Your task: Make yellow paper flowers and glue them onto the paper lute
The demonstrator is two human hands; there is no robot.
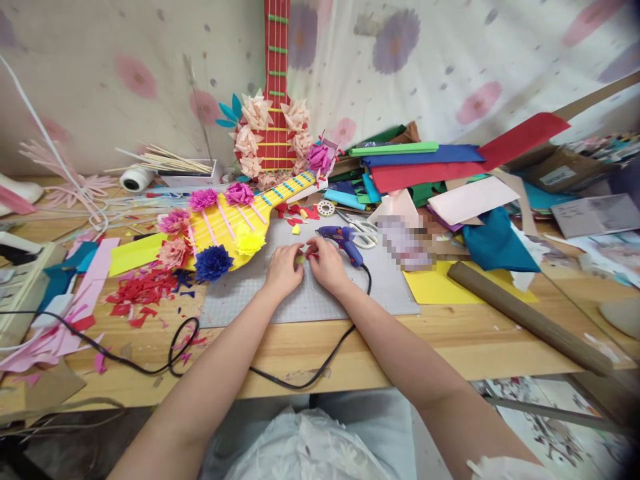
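Observation:
Over the grey cutting mat (240, 303), my left hand (285, 270) and my right hand (326, 265) are close together with curled fingers. A small yellowish piece (300, 259) shows between the fingertips, and bits of red are beside the right fingers; their exact shape is hidden. Just past my right hand lies a blue glue gun (343, 241), its black cord trailing toward me. To the left, a yellow paper-craft lute (225, 230) carries pink, magenta, yellow and dark blue paper flowers. White-handled scissors (367, 233) rest right of the glue gun.
A red stringed paper instrument (277, 130) stands at the back. Colored paper sheets (425, 160) pile at the back right, with a brown roll (525, 317) nearer. Red scraps (143, 290) lie left, and sticks (173, 160) rest on a box behind.

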